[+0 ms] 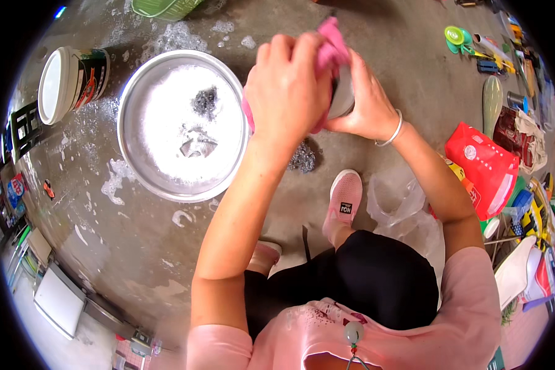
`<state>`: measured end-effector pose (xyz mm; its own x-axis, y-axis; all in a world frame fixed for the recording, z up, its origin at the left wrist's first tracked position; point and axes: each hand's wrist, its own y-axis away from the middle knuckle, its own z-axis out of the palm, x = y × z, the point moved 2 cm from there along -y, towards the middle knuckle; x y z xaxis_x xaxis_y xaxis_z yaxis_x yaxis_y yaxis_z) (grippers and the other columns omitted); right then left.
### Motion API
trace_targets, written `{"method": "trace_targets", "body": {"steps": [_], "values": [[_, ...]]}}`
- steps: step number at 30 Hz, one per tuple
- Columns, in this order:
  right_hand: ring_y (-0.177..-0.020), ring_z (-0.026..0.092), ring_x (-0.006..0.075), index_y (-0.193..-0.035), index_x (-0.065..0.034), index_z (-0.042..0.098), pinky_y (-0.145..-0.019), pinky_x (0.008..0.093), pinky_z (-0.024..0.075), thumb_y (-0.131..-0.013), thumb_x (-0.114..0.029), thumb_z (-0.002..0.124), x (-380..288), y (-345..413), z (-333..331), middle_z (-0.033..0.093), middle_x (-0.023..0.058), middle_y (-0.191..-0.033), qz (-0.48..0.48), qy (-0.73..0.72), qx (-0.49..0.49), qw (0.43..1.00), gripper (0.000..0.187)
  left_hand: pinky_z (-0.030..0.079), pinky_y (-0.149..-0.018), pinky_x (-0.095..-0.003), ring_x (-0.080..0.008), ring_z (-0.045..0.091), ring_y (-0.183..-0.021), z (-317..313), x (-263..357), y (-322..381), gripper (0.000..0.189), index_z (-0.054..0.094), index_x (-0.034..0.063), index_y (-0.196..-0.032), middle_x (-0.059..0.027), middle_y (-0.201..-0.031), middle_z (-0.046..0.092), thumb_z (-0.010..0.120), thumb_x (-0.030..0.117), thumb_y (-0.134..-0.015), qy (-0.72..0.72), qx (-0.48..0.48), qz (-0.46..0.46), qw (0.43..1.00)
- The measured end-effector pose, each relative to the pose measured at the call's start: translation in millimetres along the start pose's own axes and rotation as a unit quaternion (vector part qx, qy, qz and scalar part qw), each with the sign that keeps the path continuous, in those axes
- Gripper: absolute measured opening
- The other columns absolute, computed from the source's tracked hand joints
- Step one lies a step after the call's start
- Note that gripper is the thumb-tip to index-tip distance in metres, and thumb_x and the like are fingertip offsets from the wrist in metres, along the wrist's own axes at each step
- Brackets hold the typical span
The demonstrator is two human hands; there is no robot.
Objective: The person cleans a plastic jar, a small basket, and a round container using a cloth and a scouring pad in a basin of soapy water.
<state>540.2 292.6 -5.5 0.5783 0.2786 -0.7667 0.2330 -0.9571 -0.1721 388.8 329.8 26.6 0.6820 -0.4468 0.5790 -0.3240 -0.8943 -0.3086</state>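
Above the floor, my left hand [286, 88] grips a bunched pink cloth [331, 46] pressed against a round, greyish vessel [343, 92]. My right hand [367, 101] holds that vessel from its other side, thumb below and fingers above. Much of the vessel is hidden by the cloth and my hands, so its exact kind is unclear. Left of my hands sits a wide metal basin [134, 171] full of white suds. A dark steel wool scrubber [205, 101] and a partly sunken, ridged metallic item [198, 144] show in the foam. Another steel wool scrubber [302, 157] lies on the floor below my hands.
A lidded white bucket [55, 85] stands at left, and a green basket [164, 8] at the top. Suds wet the concrete floor [134, 249]. To the right lie a clear plastic bag [397, 208], a red bag [483, 171], a long pale-green gourd [492, 104] and clutter.
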Motion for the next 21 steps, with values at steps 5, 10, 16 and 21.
{"method": "trace_targets", "body": {"steps": [5, 10, 16, 21], "values": [[-0.124, 0.047, 0.0377, -0.141, -0.0011, 0.030, -0.105, 0.0419, 0.0388, -0.059, -0.023, 0.087, -6, 1, 12, 0.045, 0.0210, -0.136, 0.006, 0.020, 0.055, 0.998, 0.102, 0.045, -0.075, -0.0410, -0.0290, 0.057, -0.090, 5, -10, -17, 0.022, 0.064, 0.0105, -0.094, -0.0091, -0.099, 0.059, 0.068, 0.021, -0.075, -0.022, 0.091, -0.080, 0.992], [-0.124, 0.048, 0.0368, -0.140, -0.0021, 0.032, -0.103, 0.0422, 0.0402, -0.068, -0.023, 0.081, -5, 6, 18, 0.048, 0.0201, -0.134, 0.030, 0.001, 0.010, 0.999, 0.090, 0.040, -0.088, -0.0432, -0.0271, 0.054, -0.092, -4, 12, 25, 0.023, 0.064, 0.0127, -0.089, -0.0077, -0.098, 0.056, 0.068, 0.026, -0.071, -0.019, 0.048, 0.138, 0.989], [-0.118, 0.053, 0.0341, -0.141, -0.0042, 0.030, -0.101, 0.0416, 0.0427, -0.067, -0.025, 0.086, -5, 6, 16, 0.051, 0.0199, -0.131, 0.045, -0.037, 0.044, 0.997, 0.095, 0.038, -0.091, -0.0418, -0.0226, 0.053, -0.091, -22, -23, 83, 0.025, 0.064, 0.0142, -0.088, -0.0045, -0.094, 0.054, 0.065, 0.031, -0.070, 0.075, -0.052, 0.218, 0.972], [-0.130, 0.039, 0.0386, -0.144, -0.0056, 0.028, -0.106, 0.0454, 0.0371, -0.053, -0.028, 0.091, -37, -11, -11, 0.034, 0.0217, -0.144, -0.040, 0.168, -0.028, 0.985, 0.113, 0.041, -0.088, -0.0379, -0.0272, 0.052, -0.090, -20, -57, 133, 0.019, 0.067, 0.0084, -0.084, -0.0091, -0.090, 0.054, 0.059, 0.022, -0.073, 0.286, -0.103, -0.113, 0.946]]}}
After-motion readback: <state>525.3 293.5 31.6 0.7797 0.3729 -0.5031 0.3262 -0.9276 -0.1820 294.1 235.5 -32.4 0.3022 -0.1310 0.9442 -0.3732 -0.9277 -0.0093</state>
